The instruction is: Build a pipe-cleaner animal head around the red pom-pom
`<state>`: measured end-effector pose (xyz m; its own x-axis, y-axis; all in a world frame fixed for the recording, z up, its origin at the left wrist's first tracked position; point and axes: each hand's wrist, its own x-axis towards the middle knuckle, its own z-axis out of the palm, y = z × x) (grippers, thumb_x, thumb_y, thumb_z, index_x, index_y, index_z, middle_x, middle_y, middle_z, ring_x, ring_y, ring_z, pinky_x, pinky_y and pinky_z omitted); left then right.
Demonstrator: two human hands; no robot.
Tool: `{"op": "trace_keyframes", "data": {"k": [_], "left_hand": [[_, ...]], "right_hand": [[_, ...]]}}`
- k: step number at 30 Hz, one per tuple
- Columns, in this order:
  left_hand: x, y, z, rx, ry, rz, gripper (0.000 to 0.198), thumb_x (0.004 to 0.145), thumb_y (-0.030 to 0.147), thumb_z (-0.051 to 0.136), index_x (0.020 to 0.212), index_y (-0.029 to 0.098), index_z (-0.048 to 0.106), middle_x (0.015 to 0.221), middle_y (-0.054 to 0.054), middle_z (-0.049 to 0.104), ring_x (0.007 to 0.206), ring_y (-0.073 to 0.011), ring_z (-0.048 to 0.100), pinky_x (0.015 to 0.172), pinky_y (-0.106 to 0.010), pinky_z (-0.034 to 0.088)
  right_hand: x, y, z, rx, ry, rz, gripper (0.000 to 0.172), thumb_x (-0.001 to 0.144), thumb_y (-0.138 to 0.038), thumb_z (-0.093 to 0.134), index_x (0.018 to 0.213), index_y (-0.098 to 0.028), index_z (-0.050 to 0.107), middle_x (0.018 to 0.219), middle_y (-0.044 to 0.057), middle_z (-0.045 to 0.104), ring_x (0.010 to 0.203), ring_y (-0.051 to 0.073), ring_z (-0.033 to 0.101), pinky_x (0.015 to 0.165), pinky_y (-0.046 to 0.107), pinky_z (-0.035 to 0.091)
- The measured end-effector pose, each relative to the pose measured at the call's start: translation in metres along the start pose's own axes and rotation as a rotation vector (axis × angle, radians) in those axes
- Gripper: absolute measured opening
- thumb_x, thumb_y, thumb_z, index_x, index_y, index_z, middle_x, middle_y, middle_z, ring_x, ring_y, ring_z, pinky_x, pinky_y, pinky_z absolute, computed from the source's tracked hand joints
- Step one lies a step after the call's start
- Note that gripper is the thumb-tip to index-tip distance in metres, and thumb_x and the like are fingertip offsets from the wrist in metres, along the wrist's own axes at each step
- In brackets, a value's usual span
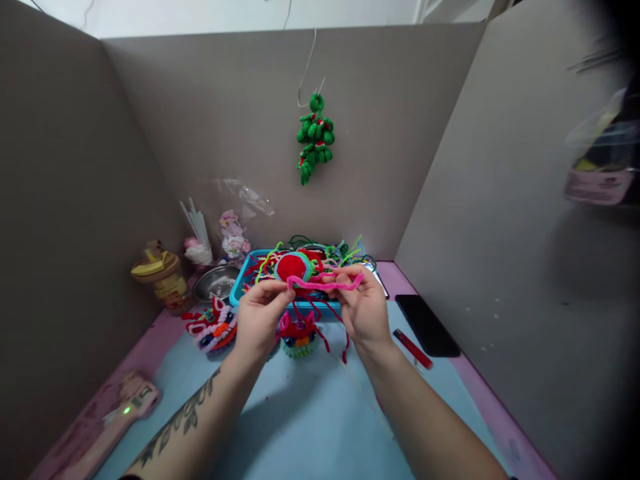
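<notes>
A pink fuzzy strand (323, 286) stretches between my two hands above the table. My left hand (263, 313) pinches its left end between thumb and fingers. My right hand (365, 303) has its fingers closed round the right part, where the strand bends. Just behind the strand is a round red piece with a blue and green rim (293, 267). Below and between my hands sits a small red and green figure (299, 335), with dark red strands hanging beside it. A second figure in pink, red and orange (215, 327) lies left of my left hand.
A blue tray (240, 287) of coloured strands stands at the back. Left of it are a metal bowl (216, 283) and a yellow-brown container (170, 283). A black phone (427, 325) and red tool (413, 349) lie right; a pink device (123, 417) lies front left.
</notes>
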<state>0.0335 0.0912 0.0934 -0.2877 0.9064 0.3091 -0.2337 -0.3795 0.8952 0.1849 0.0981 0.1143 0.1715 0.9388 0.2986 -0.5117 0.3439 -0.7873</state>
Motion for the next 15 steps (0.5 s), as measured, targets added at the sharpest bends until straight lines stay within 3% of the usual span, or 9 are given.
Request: {"op": "trace_keyframes", "data": {"k": [7, 15], "left_hand": [[-0.003, 0.005, 0.0, 0.158, -0.029, 0.11, 0.012, 0.063, 0.024, 0.079, 0.07, 0.018, 0.071, 0.066, 0.0, 0.068, 0.06, -0.0124, 0.062, 0.06, -0.023, 0.05], [-0.004, 0.007, -0.003, 0.32, -0.108, 0.293, 0.002, 0.071, 0.022, 0.073, 0.07, 0.02, 0.072, 0.066, -0.001, 0.069, 0.06, -0.0131, 0.062, 0.059, -0.024, 0.051]], "right_hand": [[0.0, 0.003, 0.0, 0.138, -0.014, 0.274, 0.02, 0.059, -0.017, 0.076, 0.067, -0.017, 0.057, 0.059, -0.004, 0.06, 0.047, 0.007, 0.055, 0.043, 0.017, 0.043], [0.001, -0.001, -0.005, 0.329, -0.04, 0.597, 0.022, 0.068, -0.021, 0.071, 0.064, -0.018, 0.05, 0.054, -0.005, 0.057, 0.037, 0.004, 0.041, 0.034, 0.014, 0.033]]}}
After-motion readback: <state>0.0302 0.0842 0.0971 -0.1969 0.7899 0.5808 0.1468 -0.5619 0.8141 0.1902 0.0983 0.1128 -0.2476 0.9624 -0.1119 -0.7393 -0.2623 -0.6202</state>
